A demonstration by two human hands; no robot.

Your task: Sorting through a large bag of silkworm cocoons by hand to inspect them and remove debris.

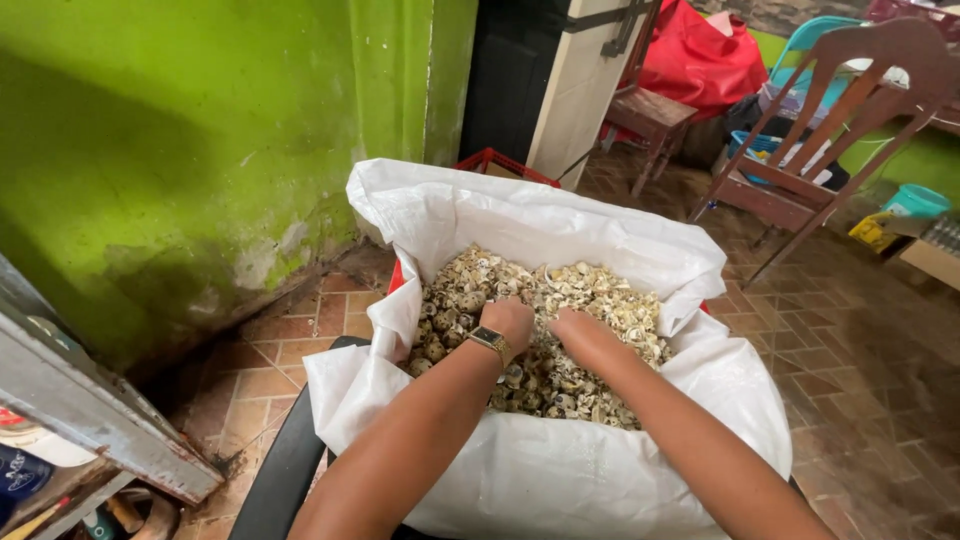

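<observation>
I count two hands, my left hand (pixel 510 322) and my right hand (pixel 583 330), one wristwatch (pixel 488 340), one white woven sack (pixel 560 470), two wooden chairs (pixel 830 120), one red crate (pixel 500 163); the speckled shells (pixel 560 300) are too many to count.

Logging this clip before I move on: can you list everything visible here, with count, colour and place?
sack: one, white woven, open, centre foreground
shell pieces: a heap, too many to count, pale speckled, inside the sack
crate: one, red, only an edge shows behind the sack
wall: green, stained low down, left
floor: reddish brick tiles, right and lower left
wooden chairs: two, brown, upper right
red cloth: one, top centre
small tub: one, teal, far right
wristwatch: one, gold-toned, on the left wrist
left hand: in the shells, fingers buried; grip hidden
right hand: in the shells, fingers buried; grip hidden
</observation>
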